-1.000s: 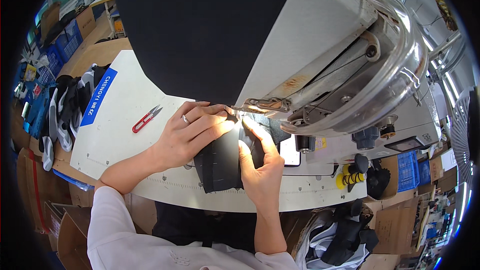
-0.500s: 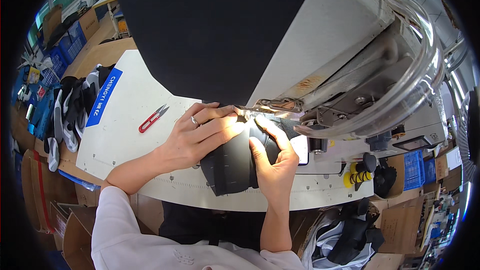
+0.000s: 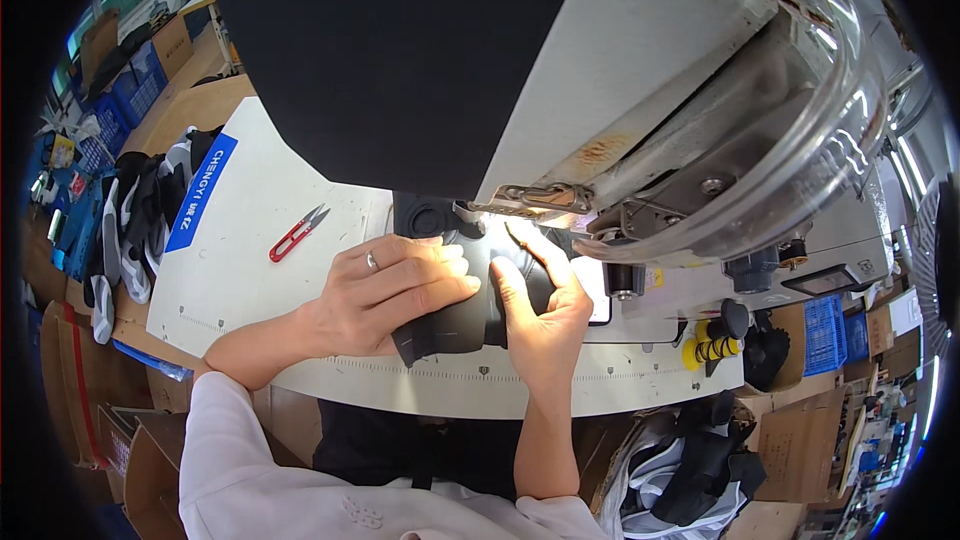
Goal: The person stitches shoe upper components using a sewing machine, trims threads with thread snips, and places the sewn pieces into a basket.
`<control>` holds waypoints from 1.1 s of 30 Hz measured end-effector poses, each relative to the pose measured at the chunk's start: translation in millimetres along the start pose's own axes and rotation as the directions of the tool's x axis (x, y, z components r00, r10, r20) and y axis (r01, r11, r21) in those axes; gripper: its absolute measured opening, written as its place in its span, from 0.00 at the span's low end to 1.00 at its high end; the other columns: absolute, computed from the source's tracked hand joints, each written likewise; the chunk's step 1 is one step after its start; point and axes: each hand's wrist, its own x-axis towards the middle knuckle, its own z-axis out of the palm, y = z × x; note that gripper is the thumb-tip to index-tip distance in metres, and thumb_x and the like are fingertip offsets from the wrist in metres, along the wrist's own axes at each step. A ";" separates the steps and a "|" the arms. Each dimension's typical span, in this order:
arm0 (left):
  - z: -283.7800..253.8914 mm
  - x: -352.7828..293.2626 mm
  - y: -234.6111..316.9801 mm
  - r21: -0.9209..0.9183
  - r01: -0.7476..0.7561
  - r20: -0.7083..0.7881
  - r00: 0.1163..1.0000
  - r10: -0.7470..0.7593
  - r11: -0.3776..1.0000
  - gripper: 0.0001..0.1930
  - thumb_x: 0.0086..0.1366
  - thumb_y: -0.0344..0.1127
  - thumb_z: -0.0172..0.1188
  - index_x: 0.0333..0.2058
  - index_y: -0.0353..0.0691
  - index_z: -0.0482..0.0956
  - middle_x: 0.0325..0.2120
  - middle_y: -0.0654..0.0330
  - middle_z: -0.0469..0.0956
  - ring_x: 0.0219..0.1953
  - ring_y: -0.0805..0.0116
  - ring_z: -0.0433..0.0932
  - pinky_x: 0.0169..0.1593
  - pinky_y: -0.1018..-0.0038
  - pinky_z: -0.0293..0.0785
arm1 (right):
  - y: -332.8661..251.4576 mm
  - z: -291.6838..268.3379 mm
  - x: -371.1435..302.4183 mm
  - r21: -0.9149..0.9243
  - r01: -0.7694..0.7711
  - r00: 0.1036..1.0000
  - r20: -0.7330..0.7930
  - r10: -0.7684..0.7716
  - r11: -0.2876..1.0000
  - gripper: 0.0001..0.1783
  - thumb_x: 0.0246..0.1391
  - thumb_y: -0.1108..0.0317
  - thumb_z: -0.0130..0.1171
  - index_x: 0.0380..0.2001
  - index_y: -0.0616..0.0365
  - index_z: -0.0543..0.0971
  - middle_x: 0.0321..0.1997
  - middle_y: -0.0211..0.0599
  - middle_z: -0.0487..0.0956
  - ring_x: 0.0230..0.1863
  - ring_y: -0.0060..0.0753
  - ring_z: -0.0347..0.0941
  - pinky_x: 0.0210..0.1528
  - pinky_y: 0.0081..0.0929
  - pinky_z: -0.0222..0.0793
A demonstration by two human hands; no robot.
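Under the needle area of a sewing machine (image 3: 545,202) lies a black, smooth, folded piece of material (image 3: 450,328) that looks like a shoe part. My left hand (image 3: 385,290), with a ring on one finger, has its fingers curved over the left side of the piece; its thumb is mostly hidden below. On the right side, my right hand (image 3: 548,320) grips the piece between thumb and forefinger, close to the lit needle spot. The needle tip itself is lost in glare. Red-handled thread snips (image 3: 297,234) rest on the white table (image 3: 250,280), left of my left hand.
A clear curved guard (image 3: 860,140) and a dark panel (image 3: 390,50) overhang the work. Yellow-and-black spools (image 3: 712,350) stand at the table's right. Black and white pieces (image 3: 130,220) pile up at left; more fill a box (image 3: 690,480) at lower right.
My left hand has drawn back toward me, away from the needle, uncovering a round dark part beside it. The black piece has shifted and turned slightly; my right hand keeps its grip.
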 end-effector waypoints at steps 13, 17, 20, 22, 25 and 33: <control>2.3 3.5 -8.1 0.026 0.012 0.051 0.999 -0.013 1.000 0.20 0.42 0.30 0.63 0.39 0.37 0.82 0.35 0.60 0.78 0.38 0.60 0.79 0.44 0.69 0.81 | 18.2 2.0 -1.2 0.054 0.023 0.999 -0.042 -0.021 0.998 0.22 0.51 0.82 0.61 0.52 0.69 0.74 0.45 0.42 0.80 0.45 0.25 0.75 0.51 0.21 0.70; 0.8 9.2 -9.4 0.028 0.001 0.055 0.999 -0.002 1.000 0.20 0.41 0.28 0.62 0.39 0.37 0.82 0.35 0.60 0.77 0.39 0.60 0.79 0.44 0.69 0.81 | 18.2 2.1 -1.3 0.106 -0.030 0.999 -0.020 0.033 0.994 0.25 0.51 0.83 0.60 0.55 0.70 0.72 0.45 0.43 0.79 0.44 0.22 0.75 0.47 0.18 0.71; 0.0 5.3 -6.4 0.058 -0.040 0.026 0.999 0.039 0.997 0.21 0.40 0.25 0.62 0.39 0.36 0.82 0.34 0.60 0.77 0.39 0.60 0.80 0.44 0.68 0.82 | 23.4 4.6 0.2 0.124 0.015 1.000 -0.028 -0.012 0.992 0.26 0.51 0.83 0.61 0.55 0.70 0.71 0.46 0.42 0.79 0.42 0.20 0.75 0.43 0.15 0.71; 2.8 2.7 -8.5 0.055 -0.059 0.011 0.998 0.059 0.997 0.21 0.39 0.25 0.61 0.38 0.36 0.81 0.33 0.59 0.77 0.38 0.59 0.80 0.44 0.68 0.83 | 22.3 3.1 1.2 0.137 0.062 0.998 -0.039 -0.058 0.989 0.26 0.51 0.83 0.61 0.55 0.70 0.71 0.46 0.42 0.79 0.39 0.18 0.75 0.39 0.14 0.71; 1.3 5.3 -8.5 0.042 -0.055 0.027 0.998 0.054 0.998 0.22 0.37 0.25 0.61 0.38 0.35 0.81 0.34 0.59 0.78 0.38 0.59 0.80 0.42 0.68 0.83 | 18.1 1.7 -0.4 0.041 -0.025 0.999 -0.022 0.026 0.999 0.26 0.51 0.83 0.61 0.55 0.70 0.71 0.43 0.40 0.80 0.31 0.12 0.72 0.29 0.09 0.65; 1.2 2.2 -18.6 -0.010 -0.026 0.057 0.998 0.026 1.000 0.23 0.37 0.24 0.57 0.39 0.35 0.80 0.39 0.57 0.79 0.43 0.56 0.80 0.42 0.67 0.82 | 17.6 -1.2 -0.7 0.018 0.005 1.000 0.005 -0.005 1.000 0.26 0.51 0.83 0.60 0.56 0.70 0.70 0.40 0.39 0.80 0.29 0.11 0.71 0.24 0.06 0.62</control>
